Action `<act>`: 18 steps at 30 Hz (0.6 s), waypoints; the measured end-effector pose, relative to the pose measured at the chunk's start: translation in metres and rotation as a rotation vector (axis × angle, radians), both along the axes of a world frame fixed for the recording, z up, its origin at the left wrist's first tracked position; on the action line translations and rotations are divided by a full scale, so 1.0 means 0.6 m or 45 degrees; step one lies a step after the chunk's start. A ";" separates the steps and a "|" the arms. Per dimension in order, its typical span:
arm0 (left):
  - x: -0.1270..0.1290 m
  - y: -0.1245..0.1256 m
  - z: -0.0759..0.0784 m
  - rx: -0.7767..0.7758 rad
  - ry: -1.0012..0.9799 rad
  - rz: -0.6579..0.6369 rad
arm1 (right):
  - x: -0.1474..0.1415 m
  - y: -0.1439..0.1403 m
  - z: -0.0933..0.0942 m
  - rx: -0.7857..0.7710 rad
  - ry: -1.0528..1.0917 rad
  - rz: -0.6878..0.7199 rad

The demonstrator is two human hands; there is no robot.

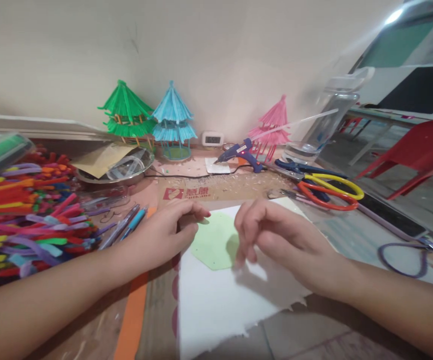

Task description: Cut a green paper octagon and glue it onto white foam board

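A light green polygon of paper or foam [213, 242] lies flat on a torn-edged white sheet [216, 310]. My left hand [171, 225] reaches to its left edge, thumb and fingers apart, with nothing seen in them. Over the right side of the green piece is my right hand [276, 237], its fingers loosely curled and slightly blurred, the thumb apart from them. I see nothing held in it. The right fingertips cover part of the green piece, and I cannot tell whether they touch it.
Green [124, 112], blue [173, 122] and pink [274, 125] pipe-cleaner pavilions stand by the wall. A glue gun [239, 152], scissors [325, 192], a phone [389, 215] and a water bottle [323, 125] are at right. Pipe cleaners [29, 225], pens [128, 225] and a metal tray [141, 167] occupy the left.
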State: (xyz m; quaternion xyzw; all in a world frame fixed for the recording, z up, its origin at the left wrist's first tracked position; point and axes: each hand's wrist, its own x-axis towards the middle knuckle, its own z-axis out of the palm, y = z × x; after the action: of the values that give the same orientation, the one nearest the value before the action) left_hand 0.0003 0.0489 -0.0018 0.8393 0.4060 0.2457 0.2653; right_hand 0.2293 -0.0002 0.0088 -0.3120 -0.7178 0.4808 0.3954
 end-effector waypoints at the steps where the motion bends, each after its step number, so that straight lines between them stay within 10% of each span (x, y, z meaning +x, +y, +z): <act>1: 0.000 0.000 0.000 0.012 0.005 0.003 | 0.004 0.008 -0.004 0.115 -0.059 -0.166; 7: -0.004 -0.004 0.003 0.225 0.072 -0.004 | 0.026 0.054 -0.020 0.423 -0.536 -0.619; 18: 0.000 -0.030 0.011 0.206 0.309 -0.132 | 0.011 0.053 -0.010 0.322 -0.886 -0.529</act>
State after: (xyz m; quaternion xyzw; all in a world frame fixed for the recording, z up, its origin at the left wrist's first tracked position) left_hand 0.0004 0.0307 0.0050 0.9013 0.3700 0.1605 0.1582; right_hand 0.2358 0.0314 0.0027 -0.5426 -0.7837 0.1650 0.2533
